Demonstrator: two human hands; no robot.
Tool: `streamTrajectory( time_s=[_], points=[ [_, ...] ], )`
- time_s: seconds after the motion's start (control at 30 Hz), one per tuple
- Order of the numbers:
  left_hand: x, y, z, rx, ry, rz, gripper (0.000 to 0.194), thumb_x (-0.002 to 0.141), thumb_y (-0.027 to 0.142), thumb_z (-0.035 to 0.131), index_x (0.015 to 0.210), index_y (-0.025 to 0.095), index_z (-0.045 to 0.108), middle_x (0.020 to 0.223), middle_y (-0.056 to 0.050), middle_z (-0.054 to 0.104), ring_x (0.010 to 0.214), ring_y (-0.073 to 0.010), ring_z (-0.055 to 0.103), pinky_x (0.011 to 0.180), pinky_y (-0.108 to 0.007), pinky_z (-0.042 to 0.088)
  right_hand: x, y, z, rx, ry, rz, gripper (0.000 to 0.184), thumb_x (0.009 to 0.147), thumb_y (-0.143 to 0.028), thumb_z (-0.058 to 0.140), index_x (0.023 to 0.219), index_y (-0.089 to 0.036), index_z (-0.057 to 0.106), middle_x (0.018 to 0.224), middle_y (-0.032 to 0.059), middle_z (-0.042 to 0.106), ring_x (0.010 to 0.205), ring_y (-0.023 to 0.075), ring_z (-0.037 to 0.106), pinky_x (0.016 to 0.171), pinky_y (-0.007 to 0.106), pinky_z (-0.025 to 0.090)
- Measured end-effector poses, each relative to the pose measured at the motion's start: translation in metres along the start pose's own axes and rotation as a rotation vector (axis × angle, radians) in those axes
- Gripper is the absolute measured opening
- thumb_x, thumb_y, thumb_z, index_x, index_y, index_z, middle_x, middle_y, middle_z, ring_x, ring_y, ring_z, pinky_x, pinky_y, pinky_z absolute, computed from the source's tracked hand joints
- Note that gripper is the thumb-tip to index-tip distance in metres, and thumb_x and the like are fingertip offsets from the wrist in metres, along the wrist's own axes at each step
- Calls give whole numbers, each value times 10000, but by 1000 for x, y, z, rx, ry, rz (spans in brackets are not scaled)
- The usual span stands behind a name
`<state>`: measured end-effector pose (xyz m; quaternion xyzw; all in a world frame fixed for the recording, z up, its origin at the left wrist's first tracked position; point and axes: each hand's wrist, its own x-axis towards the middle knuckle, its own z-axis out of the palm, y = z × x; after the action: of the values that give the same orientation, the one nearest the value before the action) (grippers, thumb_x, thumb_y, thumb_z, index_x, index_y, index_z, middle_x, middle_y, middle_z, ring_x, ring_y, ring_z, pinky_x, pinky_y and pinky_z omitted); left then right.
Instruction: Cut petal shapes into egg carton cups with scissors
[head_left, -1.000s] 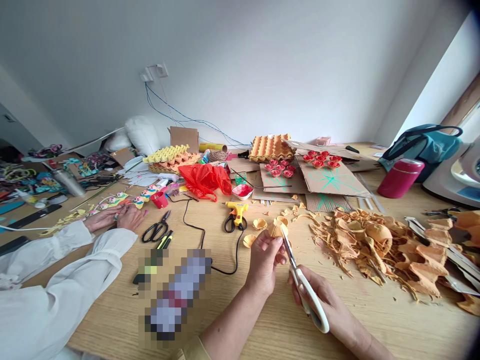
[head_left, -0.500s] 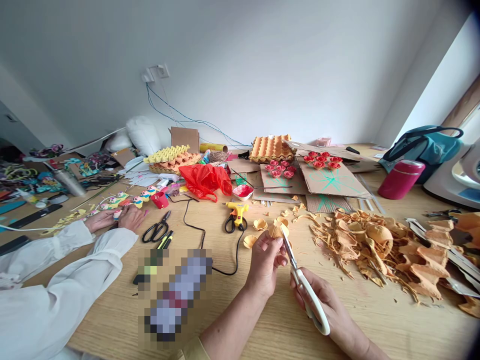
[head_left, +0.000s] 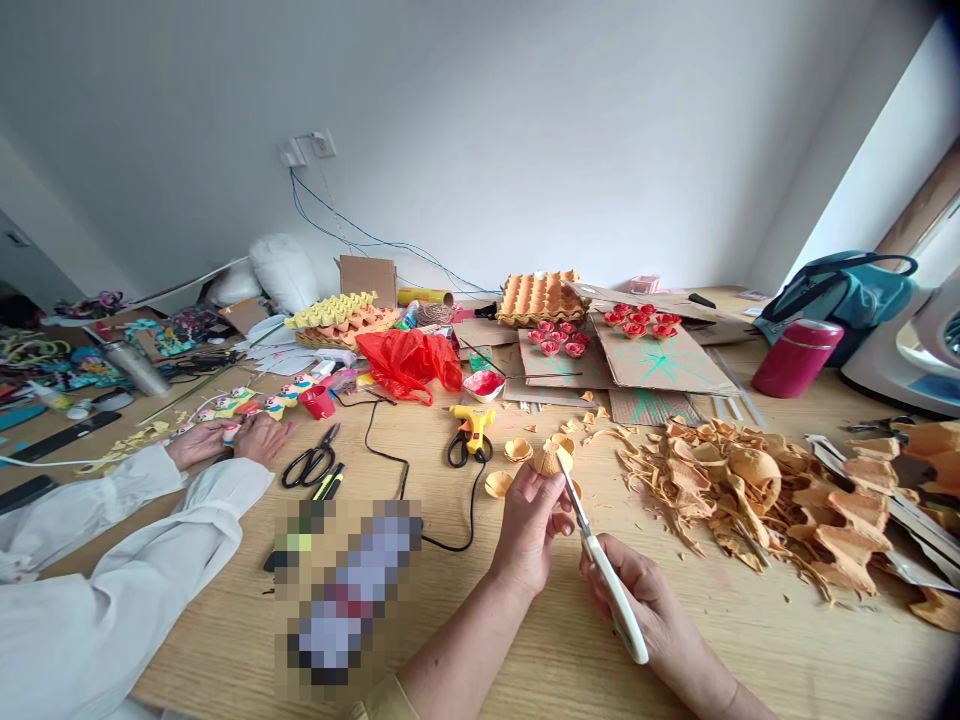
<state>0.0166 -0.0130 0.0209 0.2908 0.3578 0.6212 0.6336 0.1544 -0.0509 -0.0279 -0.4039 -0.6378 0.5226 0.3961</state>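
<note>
Between its thumb and fingers, my left hand (head_left: 531, 525) pinches an orange egg-carton cup (head_left: 550, 459) above the table. My right hand (head_left: 637, 600) is wrapped around white-handled scissors (head_left: 609, 580), whose blades point up and left and touch the cup's edge. The blades look nearly closed. Just behind the hands lie other cut cups, one nested cup (head_left: 518, 450) and a single cup (head_left: 498, 485) among them. To their left a yellow glue gun (head_left: 472, 427) rests on black-handled scissors.
Carton scraps (head_left: 735, 490) are heaped on the right, near a pink bottle (head_left: 797, 358). Cardboard sheets (head_left: 660, 360) with red paper flowers lie behind. A co-worker's hands (head_left: 259, 438) handle small painted pieces at left. Black scissors (head_left: 309, 465) and a red bag (head_left: 412, 365) lie nearby.
The scissor handles have drawn closer together, and the blades have closed at the cup's edge. The cup has tilted slightly in my left hand. The whole view has shifted a little.
</note>
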Motion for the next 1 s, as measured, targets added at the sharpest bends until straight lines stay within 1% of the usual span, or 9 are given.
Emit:
streamTrajectory(
  time_s=[0.17,0.37,0.5,0.67,0.77,0.87,1.0],
  points=[
    [1,-2,3,77,38,22,384,609,379,849,783,156,589,673,34,554,504,-53,469,417,-174,322,2,2,4,-75,41,-42,423,934,-571,471,732,-200,500,633,-35,414,579,122,346,532,247,318],
    [0,-4,4,108,61,78,335,651,364,821,737,151,577,600,54,523,461,-49,449,427,-185,325,-2,-1,8,-108,31,-39,419,954,-544,445,707,-207,473,623,-33,433,579,127,368,534,248,332],
    [-3,-3,6,104,82,97,318,652,352,811,714,153,572,585,55,524,458,-55,455,434,-189,334,-3,-2,10,-114,32,-46,424,962,-541,425,698,-210,451,613,-34,431,571,126,366,525,247,328],
    [-4,-1,9,120,95,124,302,667,344,793,702,152,562,558,59,515,448,-57,452,435,-190,342,-4,-2,11,-133,32,-66,404,961,-524,430,718,-204,477,617,-37,414,570,123,346,522,248,313],
    [-4,0,9,129,76,124,307,679,347,784,709,161,541,564,60,518,459,-60,457,435,-185,352,-4,0,9,-171,31,-70,404,964,-519,412,715,-205,457,632,-38,399,587,126,345,537,250,318],
    [-4,0,8,126,41,120,319,685,357,784,767,170,538,623,56,548,478,-60,468,436,-181,368,-2,0,7,-206,47,-79,406,964,-527,388,725,-205,453,653,-33,400,608,134,360,559,257,335],
    [-2,1,5,125,22,134,328,728,402,756,804,180,527,658,50,553,509,-60,484,458,-171,391,0,1,6,-238,56,-87,396,961,-517,386,729,-205,457,663,-28,413,617,141,380,572,263,345]
  ],
)
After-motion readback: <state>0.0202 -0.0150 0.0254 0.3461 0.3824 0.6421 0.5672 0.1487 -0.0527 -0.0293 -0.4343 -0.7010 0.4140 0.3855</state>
